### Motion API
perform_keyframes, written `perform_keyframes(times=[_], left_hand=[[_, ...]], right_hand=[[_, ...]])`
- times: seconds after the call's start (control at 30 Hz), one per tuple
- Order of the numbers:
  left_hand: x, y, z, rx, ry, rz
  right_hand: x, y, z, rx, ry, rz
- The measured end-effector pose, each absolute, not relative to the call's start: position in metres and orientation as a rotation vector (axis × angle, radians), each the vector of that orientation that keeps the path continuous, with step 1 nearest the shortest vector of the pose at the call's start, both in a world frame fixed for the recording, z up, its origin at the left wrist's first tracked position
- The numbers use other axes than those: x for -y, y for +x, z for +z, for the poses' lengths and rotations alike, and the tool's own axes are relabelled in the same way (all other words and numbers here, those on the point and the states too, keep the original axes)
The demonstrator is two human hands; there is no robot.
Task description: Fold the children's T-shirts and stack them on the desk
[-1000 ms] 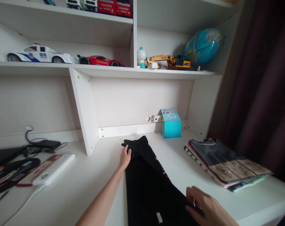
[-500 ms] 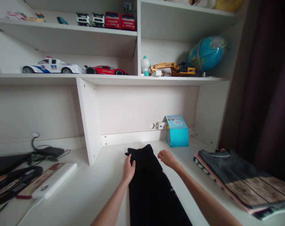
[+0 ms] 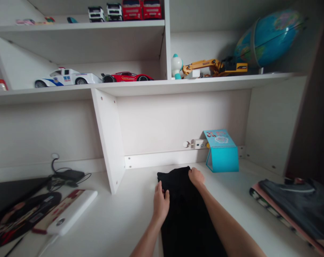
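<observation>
White table [image 3: 119, 221]: left hand [image 3: 161, 202] spread flat on black trousers [image 3: 185, 214], right hand [image 3: 196, 176] gripping their twelve-o'clock hem; edges want squaring.

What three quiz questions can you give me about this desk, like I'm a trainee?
1. True or false: both the left hand and the right hand touch the black garment.
2. What stands on the desk just right of the garment's far end? A) teal desk calendar B) mug C) lamp
3. Which toy sits on the shelf beside the globe?
Key: 1 true; 2 A; 3 the yellow toy excavator.
</observation>
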State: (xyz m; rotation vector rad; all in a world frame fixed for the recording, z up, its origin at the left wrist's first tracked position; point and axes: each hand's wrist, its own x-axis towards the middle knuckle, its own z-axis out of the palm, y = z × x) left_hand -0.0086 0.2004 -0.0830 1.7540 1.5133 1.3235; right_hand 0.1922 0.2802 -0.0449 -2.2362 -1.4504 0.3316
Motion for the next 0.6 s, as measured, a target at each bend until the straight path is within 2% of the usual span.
perform_keyframes(times=[0.2, 0.3, 0.4, 0.5, 0.6], left_hand=[[-0.195, -0.006, -0.076, -1.555, 1.845, 1.220], [-0.192, -0.005, -0.071, -1.632, 1.981, 1.113], [-0.189, -0.002, -0.070, -1.734, 2.095, 0.987], [-0.189, 0.000, -0.069, -1.801, 2.184, 0.801], [-0.189, 0.001, -0.065, -1.800, 2.254, 0.699]], right_hand=[[-0.263, 0.192, -0.038, 1.554, -2.089, 0.281], [-0.229, 0.187, -0.033, 1.829, -1.819, 0.270], [-0.163, 0.187, -0.038, 2.155, -1.544, 0.336], [-0.080, 0.200, -0.051, 2.308, -1.469, 0.385], [-0.007, 0.224, -0.069, 2.496, -1.300, 0.138]])
